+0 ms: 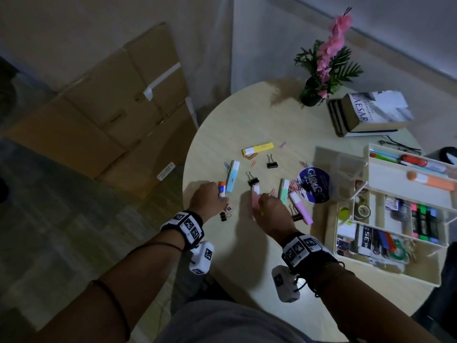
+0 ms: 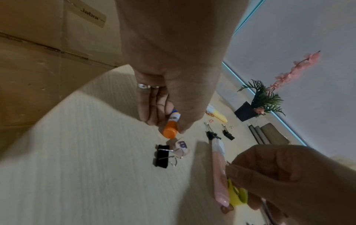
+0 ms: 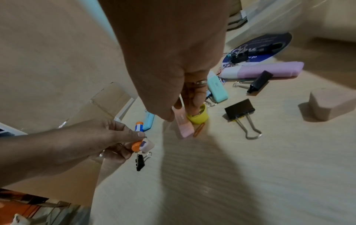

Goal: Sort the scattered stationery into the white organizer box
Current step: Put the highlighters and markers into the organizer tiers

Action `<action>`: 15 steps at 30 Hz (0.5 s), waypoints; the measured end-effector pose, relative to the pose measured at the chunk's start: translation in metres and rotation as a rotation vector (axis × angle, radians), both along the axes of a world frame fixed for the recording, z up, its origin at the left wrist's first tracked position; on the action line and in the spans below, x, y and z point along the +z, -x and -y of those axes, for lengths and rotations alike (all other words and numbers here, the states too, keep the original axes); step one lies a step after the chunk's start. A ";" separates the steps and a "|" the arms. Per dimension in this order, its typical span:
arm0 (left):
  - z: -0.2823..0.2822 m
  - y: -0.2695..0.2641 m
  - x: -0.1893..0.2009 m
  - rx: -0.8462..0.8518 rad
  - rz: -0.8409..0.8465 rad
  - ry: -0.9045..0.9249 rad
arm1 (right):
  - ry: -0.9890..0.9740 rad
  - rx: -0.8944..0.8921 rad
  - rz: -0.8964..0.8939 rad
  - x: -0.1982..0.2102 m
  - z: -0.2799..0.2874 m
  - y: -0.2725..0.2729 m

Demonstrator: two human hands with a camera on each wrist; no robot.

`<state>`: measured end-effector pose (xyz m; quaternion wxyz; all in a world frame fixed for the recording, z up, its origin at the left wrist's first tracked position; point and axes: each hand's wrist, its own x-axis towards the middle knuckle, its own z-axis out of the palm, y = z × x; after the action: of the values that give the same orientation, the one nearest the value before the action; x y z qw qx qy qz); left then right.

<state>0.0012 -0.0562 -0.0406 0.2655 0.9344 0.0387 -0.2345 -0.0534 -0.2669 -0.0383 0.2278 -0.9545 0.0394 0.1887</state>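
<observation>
Dim round bench [image 1: 247, 115] at centre frame: my left hand [image 1: 206, 197] pinches the light, slick glue stick [image 2: 172, 125] mid-barrel, while my right hand [image 1: 271, 209] grips the rigid pink highlighter [image 3: 184, 125] and a yellow cap [image 3: 199, 116].

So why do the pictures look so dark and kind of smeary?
Head view: the room is dim, so the table looks dull and the hands cast soft shadows on it. Left wrist view: the pink highlighter is smeared by blur. Right wrist view: the table's near part streaks, and the wide lens bends its edge.
</observation>
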 end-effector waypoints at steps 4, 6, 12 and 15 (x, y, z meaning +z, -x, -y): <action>0.001 -0.002 0.002 -0.001 -0.050 -0.004 | 0.029 -0.064 0.005 0.000 -0.006 -0.004; -0.002 -0.002 0.004 -0.004 -0.064 0.011 | 0.047 -0.079 -0.023 -0.001 -0.008 -0.006; -0.012 0.004 0.011 -0.030 -0.029 0.108 | 0.030 -0.124 -0.121 -0.005 -0.011 -0.013; -0.012 0.008 0.017 -0.028 -0.007 0.143 | -0.019 -0.145 -0.101 -0.003 -0.009 -0.012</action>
<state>-0.0070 -0.0441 -0.0235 0.3283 0.9126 0.0095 -0.2437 -0.0413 -0.2576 -0.0418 0.2474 -0.9362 0.1182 0.2201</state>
